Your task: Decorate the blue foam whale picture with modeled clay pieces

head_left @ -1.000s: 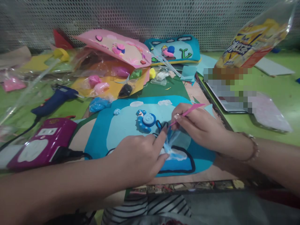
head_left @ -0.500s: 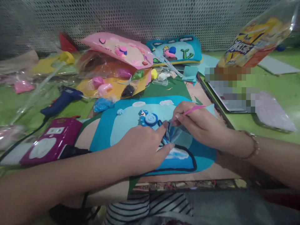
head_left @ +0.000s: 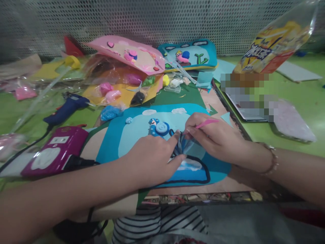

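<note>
A blue paper panel [head_left: 109, 139] with a paler blue middle lies flat under both hands. On it sits a blue clay snail [head_left: 161, 128] with a coiled shell. My right hand [head_left: 210, 139] grips a thin pink clay modelling tool [head_left: 208, 122], its working tip hidden by my fingers. My left hand [head_left: 154, 159] rests on the panel, index finger and thumb spread, touching a blue-grey leaf-like clay shape [head_left: 186, 145] edged in black. Below that is a black-outlined blue and white clay patch [head_left: 195, 171], partly covered by my left hand.
A blue glue gun [head_left: 67, 107] and a magenta power strip [head_left: 54, 152] lie left. Bagged clay lumps, such as a black one [head_left: 137, 98], sit behind the panel. Pink [head_left: 142, 54] and teal [head_left: 190, 56] decorated pieces lean at the back. A phone-like slab [head_left: 294, 120] lies right.
The pink modelling tool has dipped slightly and shifted left with my right hand. My left hand stays at the same spot on the clay; the whole view has shifted slightly.
</note>
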`<move>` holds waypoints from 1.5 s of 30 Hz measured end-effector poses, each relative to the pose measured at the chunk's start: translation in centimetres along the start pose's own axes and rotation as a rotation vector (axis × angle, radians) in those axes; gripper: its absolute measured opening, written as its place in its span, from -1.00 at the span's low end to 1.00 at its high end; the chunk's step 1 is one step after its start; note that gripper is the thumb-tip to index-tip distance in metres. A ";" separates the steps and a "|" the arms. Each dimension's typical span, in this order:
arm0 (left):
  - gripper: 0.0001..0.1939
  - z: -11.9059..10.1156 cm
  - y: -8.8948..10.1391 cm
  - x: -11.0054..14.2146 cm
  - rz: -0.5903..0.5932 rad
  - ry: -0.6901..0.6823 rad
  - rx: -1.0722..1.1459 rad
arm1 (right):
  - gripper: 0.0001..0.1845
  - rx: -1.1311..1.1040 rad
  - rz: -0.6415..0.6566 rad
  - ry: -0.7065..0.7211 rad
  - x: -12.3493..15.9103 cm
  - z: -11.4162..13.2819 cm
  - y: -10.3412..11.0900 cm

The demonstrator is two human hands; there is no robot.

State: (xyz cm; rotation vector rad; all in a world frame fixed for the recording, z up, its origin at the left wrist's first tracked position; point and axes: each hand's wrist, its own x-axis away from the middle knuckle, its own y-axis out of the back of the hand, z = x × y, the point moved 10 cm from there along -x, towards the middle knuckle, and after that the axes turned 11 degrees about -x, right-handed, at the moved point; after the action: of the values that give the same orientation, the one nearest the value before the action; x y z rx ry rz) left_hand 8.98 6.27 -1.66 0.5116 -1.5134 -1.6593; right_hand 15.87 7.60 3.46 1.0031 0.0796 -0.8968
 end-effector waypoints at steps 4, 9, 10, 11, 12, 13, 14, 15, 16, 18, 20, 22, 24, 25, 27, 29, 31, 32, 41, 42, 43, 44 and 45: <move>-0.37 0.0 0.1 0.0 -0.020 -0.007 -0.003 | -0.81 0.010 0.024 0.009 -0.1 0.2 -0.2; -0.40 0.0 0.2 0.0 -0.042 -0.009 -0.002 | -0.82 0.005 0.031 0.027 -0.2 0.6 -0.2; -0.40 0.1 0.3 0.0 -0.052 -0.007 -0.005 | -0.82 -0.001 0.030 0.023 -0.1 0.7 -0.2; -0.41 0.1 0.3 0.0 -0.061 -0.006 -0.007 | -0.82 -0.008 0.027 0.020 -0.1 0.8 -0.2; -0.41 0.0 0.4 0.1 -0.069 -0.007 -0.009 | -0.81 -0.015 0.027 0.018 0.0 0.9 -0.2; -0.42 0.0 0.3 0.1 -0.074 -0.011 -0.011 | -0.81 -0.022 0.030 0.017 0.1 1.0 -0.3; -0.43 -0.1 0.3 0.2 -0.080 -0.014 -0.014 | -0.81 -0.029 0.035 0.015 0.2 1.1 -0.4; -0.44 -0.1 0.2 0.2 -0.089 -0.015 -0.019 | -0.81 -0.035 0.040 0.014 0.2 1.1 -0.4; -0.44 -0.2 0.2 0.3 -0.100 -0.017 -0.022 | -0.82 -0.041 0.038 0.015 0.3 1.0 -0.4; -0.43 -0.3 0.1 0.5 -0.123 -0.018 -0.033 | -0.83 -0.044 0.007 0.015 0.3 0.8 0.0; -0.41 -0.3 0.0 0.6 -0.142 -0.018 -0.050 | -0.81 -0.028 -0.040 0.018 0.3 0.4 0.5; -0.40 -0.4 0.0 0.6 -0.154 -0.020 -0.073 | -0.79 0.000 -0.059 0.012 0.2 0.0 0.8; -0.39 -0.5 0.0 0.7 -0.166 -0.027 -0.086 | -0.79 0.009 -0.048 -0.004 0.0 -0.3 0.6; -0.39 -0.6 0.0 0.7 -0.170 -0.032 -0.086 | -0.79 0.004 -0.036 -0.011 0.0 -0.3 0.4; -0.39 -0.7 0.0 0.7 -0.172 -0.040 -0.079 | -0.80 -0.010 -0.015 -0.022 -0.1 -0.1 0.1; -0.40 -0.7 -0.1 0.7 -0.161 -0.042 -0.076 | -0.81 -0.029 0.000 -0.035 0.0 0.2 -0.1; -0.40 -0.7 -0.2 0.7 -0.140 -0.046 -0.071 | -0.80 -0.048 0.004 -0.053 0.1 0.3 -0.2; -0.40 -0.7 -0.2 0.7 -0.130 -0.047 -0.068 | -0.80 -0.056 0.005 -0.061 0.2 0.3 -0.2; -0.37 -0.7 0.1 0.7 -0.112 -0.061 -0.040 | -0.78 -0.008 -0.030 -0.044 0.1 0.0 0.3; -0.37 -0.7 0.1 0.7 -0.112 -0.062 -0.040 | -0.79 -0.027 -0.021 -0.045 0.1 0.1 0.2; -0.38 -0.7 0.1 0.7 -0.114 -0.064 -0.041 | -0.80 -0.043 -0.011 -0.049 0.1 0.1 0.0; -0.38 -0.7 0.1 0.7 -0.117 -0.064 -0.044 | -0.81 -0.053 -0.007 -0.050 0.1 0.1 0.0; -0.38 -0.7 0.1 0.8 -0.119 -0.065 -0.046 | -0.81 -0.053 -0.010 -0.052 0.1 0.0 0.0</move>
State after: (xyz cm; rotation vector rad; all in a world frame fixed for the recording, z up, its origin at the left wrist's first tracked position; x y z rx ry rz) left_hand 9.12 5.24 -1.49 0.5360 -1.5130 -1.8142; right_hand 15.96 7.52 3.42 0.9305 0.0646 -0.9249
